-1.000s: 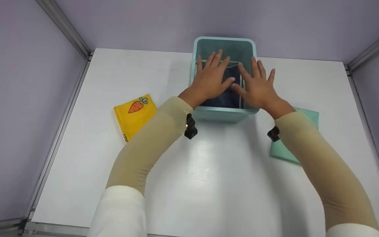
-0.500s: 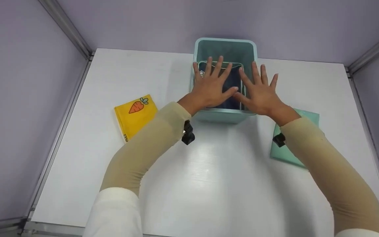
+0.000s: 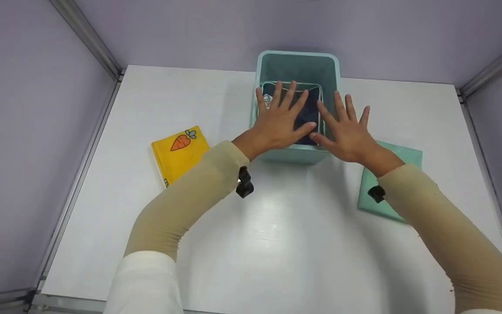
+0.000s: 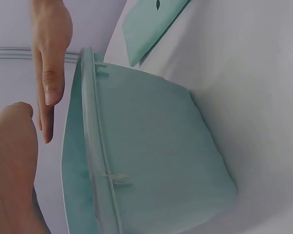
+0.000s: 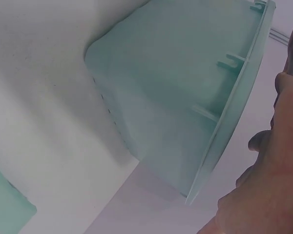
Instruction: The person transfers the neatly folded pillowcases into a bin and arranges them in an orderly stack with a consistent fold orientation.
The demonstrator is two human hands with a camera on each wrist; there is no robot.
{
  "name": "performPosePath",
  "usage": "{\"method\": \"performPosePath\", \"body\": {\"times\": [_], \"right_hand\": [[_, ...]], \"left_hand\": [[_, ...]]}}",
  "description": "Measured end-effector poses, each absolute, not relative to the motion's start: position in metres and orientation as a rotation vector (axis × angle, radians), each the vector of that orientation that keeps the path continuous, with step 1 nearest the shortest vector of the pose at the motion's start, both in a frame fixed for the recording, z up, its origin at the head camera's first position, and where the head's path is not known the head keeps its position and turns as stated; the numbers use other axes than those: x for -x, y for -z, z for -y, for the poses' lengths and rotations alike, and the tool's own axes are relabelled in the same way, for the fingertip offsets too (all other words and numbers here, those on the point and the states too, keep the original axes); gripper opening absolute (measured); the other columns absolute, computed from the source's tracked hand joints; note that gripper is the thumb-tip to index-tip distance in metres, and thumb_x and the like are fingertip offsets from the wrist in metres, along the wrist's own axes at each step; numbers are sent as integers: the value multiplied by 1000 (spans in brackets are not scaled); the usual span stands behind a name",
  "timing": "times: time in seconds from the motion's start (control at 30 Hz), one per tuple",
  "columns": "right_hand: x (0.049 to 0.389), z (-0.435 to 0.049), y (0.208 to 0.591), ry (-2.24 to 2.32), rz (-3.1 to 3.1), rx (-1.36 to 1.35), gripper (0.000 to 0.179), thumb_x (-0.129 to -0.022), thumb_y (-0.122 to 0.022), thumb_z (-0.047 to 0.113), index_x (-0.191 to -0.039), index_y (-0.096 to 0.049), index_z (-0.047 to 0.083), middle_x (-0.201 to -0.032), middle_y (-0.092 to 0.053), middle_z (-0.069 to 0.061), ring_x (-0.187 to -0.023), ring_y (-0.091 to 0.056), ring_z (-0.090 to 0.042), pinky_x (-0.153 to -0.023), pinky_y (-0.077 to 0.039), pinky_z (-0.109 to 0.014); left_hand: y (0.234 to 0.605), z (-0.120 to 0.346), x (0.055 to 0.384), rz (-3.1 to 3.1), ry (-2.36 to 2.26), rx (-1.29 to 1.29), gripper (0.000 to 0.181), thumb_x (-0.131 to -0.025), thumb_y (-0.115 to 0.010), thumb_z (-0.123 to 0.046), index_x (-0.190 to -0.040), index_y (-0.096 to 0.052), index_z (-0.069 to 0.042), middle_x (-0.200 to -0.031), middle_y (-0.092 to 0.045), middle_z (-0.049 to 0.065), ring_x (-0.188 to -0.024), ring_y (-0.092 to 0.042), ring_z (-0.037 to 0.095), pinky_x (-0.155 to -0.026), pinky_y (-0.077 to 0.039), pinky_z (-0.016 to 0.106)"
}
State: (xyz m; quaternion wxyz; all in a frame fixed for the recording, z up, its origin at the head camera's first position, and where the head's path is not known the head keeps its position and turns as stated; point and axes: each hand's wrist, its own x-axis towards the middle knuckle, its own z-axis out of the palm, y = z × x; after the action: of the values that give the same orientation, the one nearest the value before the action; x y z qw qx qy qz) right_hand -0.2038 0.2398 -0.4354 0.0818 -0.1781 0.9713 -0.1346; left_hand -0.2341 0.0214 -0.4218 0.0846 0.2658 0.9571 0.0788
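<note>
Straight fingers (image 3: 289, 94) above smooth plastic bin (image 3: 294, 157)

No whole word can be read with certainty. On the yellow folded cloth (image 3: 178, 157), to the left of the light blue-green bin (image 3: 296, 155), some small dark letters (image 3: 166, 183) run along the lower edge, too small to read. The same cloth bears a printed carrot (image 3: 181, 142). Inside the bin, the dark blue cloth (image 3: 314, 113) carries a white emblem (image 3: 267, 100), which is partly covered. On the folded green cloth (image 4: 151, 29), right of the bin, stands a small dark mark (image 4: 158, 5).
</note>
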Motion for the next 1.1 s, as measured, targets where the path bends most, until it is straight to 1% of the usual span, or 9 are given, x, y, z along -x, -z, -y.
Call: {"method": "performPosePath", "body": {"times": [0.13, 0.33, 0.57, 0.67, 0.77, 0.97, 1.1], "right_hand": [[198, -246, 436, 419, -2899, 550, 84, -102, -38, 66, -165, -11, 17, -168, 12, -21, -152, 16, -44, -107, 15, -78], [191, -255, 435, 431, -2896, 559, 85, -103, -40, 63, -165, -10, 15, -168, 13, -21, -152, 16, -44, -107, 14, -79], [183, -267, 432, 462, -2894, 551, 85, -103, -39, 64, -165, -9, 15, -168, 14, -22, -152, 15, -45, -107, 15, -78], [180, -273, 430, 492, -2880, 540, 85, -103, -39, 63, -165, -8, 15, -167, 16, -22, -152, 16, -46, -107, 16, -78], [176, -280, 429, 509, -2860, 524, 85, -103, -39, 63, -165, -7, 15, -167, 17, -22, -151, 19, -45, -106, 18, -77], [170, -292, 428, 490, -2839, 492, 85, -103, -40, 62, -165, -5, 15, -166, 18, -23, -151, 20, -45, -105, 20, -77], [169, -299, 426, 497, -2838, 467, 86, -103, -41, 61, -165, -5, 15, -166, 19, -23, -151, 20, -46, -104, 21, -77]], "left_hand": [[423, -19, 230, -2843, -240, -817, 82, -101, -24, -71, -165, 1, -26, -170, 13, 7, -153, 18, 35, -113, 14, 72], [424, -18, 225, -2838, -227, -855, 83, -101, -25, -72, -165, 1, -26, -171, 12, 8, -154, 18, 36, -112, 14, 72], [425, -16, 219, -2833, -229, -882, 84, -101, -25, -72, -165, 0, -25, -170, 13, 8, -154, 17, 36, -112, 15, 72], [427, -17, 217, -2838, -251, -900, 83, -101, -26, -71, -165, -1, -24, -171, 11, 9, -154, 17, 36, -112, 15, 72], [426, -21, 214, -2840, -259, -905, 83, -101, -26, -71, -165, -1, -24, -171, 9, 10, -154, 17, 36, -113, 15, 72], [423, -34, 209, -2834, -258, -903, 83, -100, -25, -72, -165, 1, -26, -170, 12, 7, -153, 18, 35, -113, 14, 72], [423, -47, 206, -2840, -250, -915, 84, -100, -25, -73, -165, 0, -27, -171, 11, 7, -154, 15, 36, -114, 11, 72]]}}
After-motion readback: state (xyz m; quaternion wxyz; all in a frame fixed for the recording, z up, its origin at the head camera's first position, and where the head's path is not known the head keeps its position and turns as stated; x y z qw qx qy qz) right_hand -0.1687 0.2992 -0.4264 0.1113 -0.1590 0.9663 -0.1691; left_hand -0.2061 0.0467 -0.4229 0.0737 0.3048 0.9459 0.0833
